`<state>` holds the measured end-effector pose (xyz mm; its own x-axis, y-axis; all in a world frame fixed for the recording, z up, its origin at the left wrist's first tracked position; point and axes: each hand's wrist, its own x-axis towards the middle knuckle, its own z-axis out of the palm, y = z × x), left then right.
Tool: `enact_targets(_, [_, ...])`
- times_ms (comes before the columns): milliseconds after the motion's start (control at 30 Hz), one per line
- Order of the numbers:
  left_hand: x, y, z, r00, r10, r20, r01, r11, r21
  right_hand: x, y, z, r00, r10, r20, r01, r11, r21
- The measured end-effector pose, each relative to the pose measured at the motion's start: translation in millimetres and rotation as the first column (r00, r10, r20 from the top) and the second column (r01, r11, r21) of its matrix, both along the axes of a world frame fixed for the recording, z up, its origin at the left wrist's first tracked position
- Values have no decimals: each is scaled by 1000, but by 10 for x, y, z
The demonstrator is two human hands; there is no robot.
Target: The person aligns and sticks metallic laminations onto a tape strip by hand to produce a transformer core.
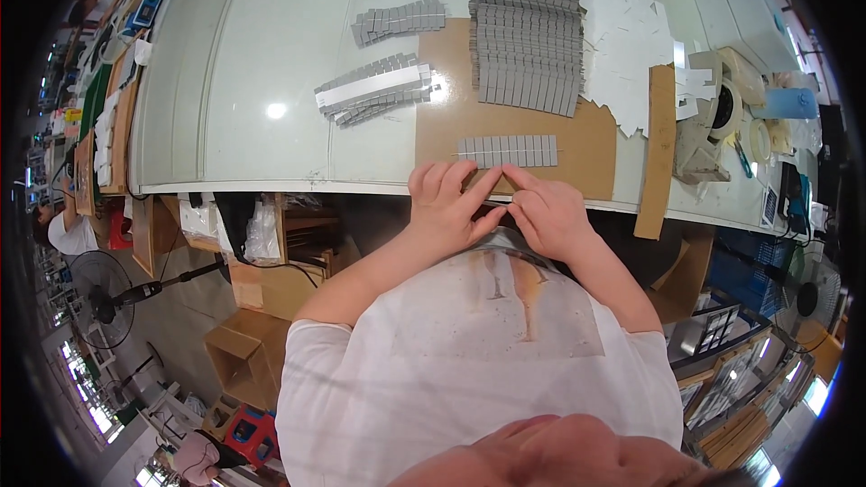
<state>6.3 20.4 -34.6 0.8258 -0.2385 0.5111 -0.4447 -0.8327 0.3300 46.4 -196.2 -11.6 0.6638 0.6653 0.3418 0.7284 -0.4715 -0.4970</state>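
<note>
A short grey strip of narrow segments, with a thin pale line along it, lies on the brown cardboard sheet in front of me. My left hand rests at the strip's near left side, its fingers apart and the index fingertip by the near edge. Beside it, my right hand has its index fingertip close to the same edge and its other fingers curled in. Whether those curled fingers hold anything small is hidden. The two index fingertips almost meet. Beyond the strip lies a large stack of grey segmented strips.
Two smaller grey strip piles lie to the left, the nearer bearing a white band. White cut sheets are right of the stack, then an upright-running cardboard strip, a tape dispenser and a blue bottle.
</note>
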Motion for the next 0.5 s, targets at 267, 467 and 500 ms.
enact_targets(267, [1,-2,-13,1000,8,1,-8,1000,11,26,11,14,1000,0,2,0,1000,31])
enact_targets(467, [7,7,-41,1000,9,12,-9,1000,5,9,-20,-3,1000,-10,-27,11,999,34])
enact_targets(500, [-6,21,-86,1000,-4,27,4,1000,8,-8,-40,-27,999,-34,0,34,998,44])
